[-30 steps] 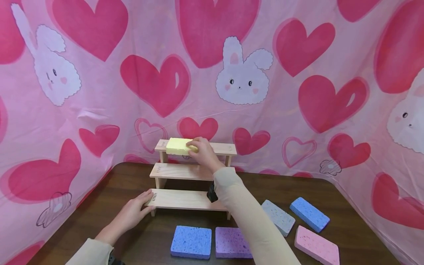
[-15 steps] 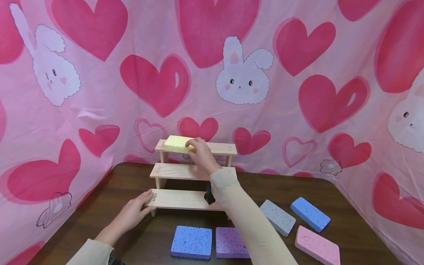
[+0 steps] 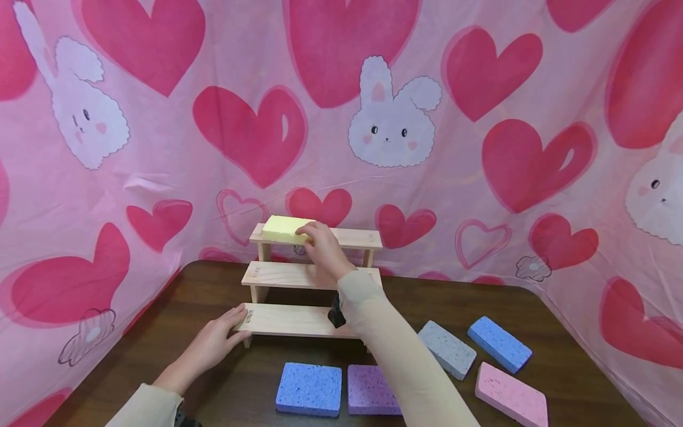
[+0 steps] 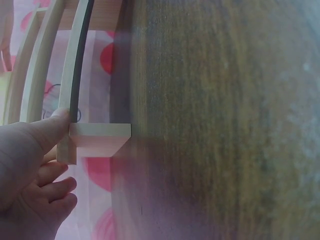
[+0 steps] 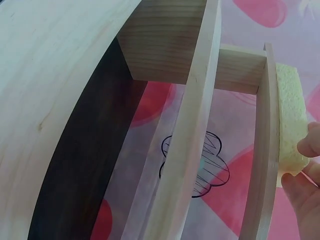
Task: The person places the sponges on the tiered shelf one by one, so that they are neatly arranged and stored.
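Note:
A three-tier wooden shelf stand (image 3: 304,320) stands on the table. My right hand (image 3: 324,248) pinches the right end of a yellow sponge (image 3: 283,229) at the left part of the top tier. In the right wrist view the yellow sponge (image 5: 291,115) lies against the top board, with the fingertips of my right hand (image 5: 310,175) at its end. At the lowest tier's left end, my left hand (image 3: 216,338) holds the board. The left wrist view shows the thumb of my left hand (image 4: 30,165) on the board's edge and the other fingers curled beyond it.
In front of the stand lie a blue sponge (image 3: 309,388) and a purple sponge (image 3: 370,391), the latter partly behind my right sleeve. To the right are a grey sponge (image 3: 447,350), another blue sponge (image 3: 500,344) and a pink sponge (image 3: 511,392). A pink heart-patterned cloth (image 3: 331,148) hangs behind.
My right hand has shifted the yellow sponge slightly left and back along the top tier. My left hand has stayed on the lowest board.

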The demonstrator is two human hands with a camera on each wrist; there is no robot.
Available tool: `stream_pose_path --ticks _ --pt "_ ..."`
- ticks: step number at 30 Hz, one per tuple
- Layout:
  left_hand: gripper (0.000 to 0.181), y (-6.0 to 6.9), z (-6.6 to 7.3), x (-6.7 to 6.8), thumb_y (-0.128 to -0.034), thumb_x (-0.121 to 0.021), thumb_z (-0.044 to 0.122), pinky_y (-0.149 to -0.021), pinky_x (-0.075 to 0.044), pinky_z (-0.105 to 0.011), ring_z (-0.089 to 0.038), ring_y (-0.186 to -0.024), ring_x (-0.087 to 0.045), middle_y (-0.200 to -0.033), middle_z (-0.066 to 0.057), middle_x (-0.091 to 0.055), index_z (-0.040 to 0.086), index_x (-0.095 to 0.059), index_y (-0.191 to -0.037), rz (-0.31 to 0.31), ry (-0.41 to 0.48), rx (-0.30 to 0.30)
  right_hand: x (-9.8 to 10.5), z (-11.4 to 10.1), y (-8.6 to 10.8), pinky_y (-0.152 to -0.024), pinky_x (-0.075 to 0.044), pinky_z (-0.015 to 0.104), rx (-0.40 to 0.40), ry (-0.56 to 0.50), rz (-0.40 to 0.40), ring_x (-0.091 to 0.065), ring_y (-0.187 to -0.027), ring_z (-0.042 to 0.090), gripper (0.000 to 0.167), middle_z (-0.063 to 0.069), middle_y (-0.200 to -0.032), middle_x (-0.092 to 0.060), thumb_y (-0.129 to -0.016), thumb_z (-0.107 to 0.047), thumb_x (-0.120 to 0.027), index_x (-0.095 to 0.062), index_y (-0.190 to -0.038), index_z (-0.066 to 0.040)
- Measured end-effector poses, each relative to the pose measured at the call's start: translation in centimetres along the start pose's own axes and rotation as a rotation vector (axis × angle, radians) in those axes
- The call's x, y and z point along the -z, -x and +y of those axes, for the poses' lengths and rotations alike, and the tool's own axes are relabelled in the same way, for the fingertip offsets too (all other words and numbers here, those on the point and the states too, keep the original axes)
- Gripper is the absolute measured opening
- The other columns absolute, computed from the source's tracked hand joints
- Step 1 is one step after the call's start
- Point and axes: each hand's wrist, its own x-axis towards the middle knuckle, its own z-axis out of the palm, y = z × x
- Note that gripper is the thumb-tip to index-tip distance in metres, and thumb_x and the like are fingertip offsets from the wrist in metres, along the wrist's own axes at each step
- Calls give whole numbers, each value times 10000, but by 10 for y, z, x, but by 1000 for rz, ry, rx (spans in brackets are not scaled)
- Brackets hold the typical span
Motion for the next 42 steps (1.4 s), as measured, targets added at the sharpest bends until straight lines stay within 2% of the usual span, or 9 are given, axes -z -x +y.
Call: stream_pose_path --ticks 10,21,32,42 --pt "527 0 0 1 -813 -703 159 -943 -350 -542 -417 -1209 -405 -1321 -247 -447 -73 -522 -1251 -8 1 7 2 -3 -5 -965 -378 275 30 41 -52 -500 -1088 238 293 117 -1149 -567 -854 28 -566 -648 -1127 -40" --pt "523 0 0 1 -814 -701 154 -941 -350 -546 -417 -1208 -406 -1318 -248 -450 -73 -523 -1250 -6 0 6 0 -3 -9 -979 -369 282 18 68 -92 -479 -1127 238 345 131 -1208 -533 -853 -1 -576 -616 -1193 -47" --pt "521 -1 -1 0 -814 -700 150 -944 -349 -547 -417 -1212 -402 -1320 -246 -449 -70 -522 -1252 -12 -3 10 3 0 -11 -971 -370 282 33 44 -130 -473 -1133 235 365 140 -1219 -519 -835 7 -589 -602 -1198 -37" --pt "513 -1 -1 -1 -806 -708 132 -927 -372 -536 -407 -1195 -428 -1313 -245 -457 -75 -530 -1242 9 -6 -8 7 3 -12 -947 -385 249 51 4 -158 -478 -1118 206 363 118 -1211 -526 -842 3 -596 -592 -1203 -32"
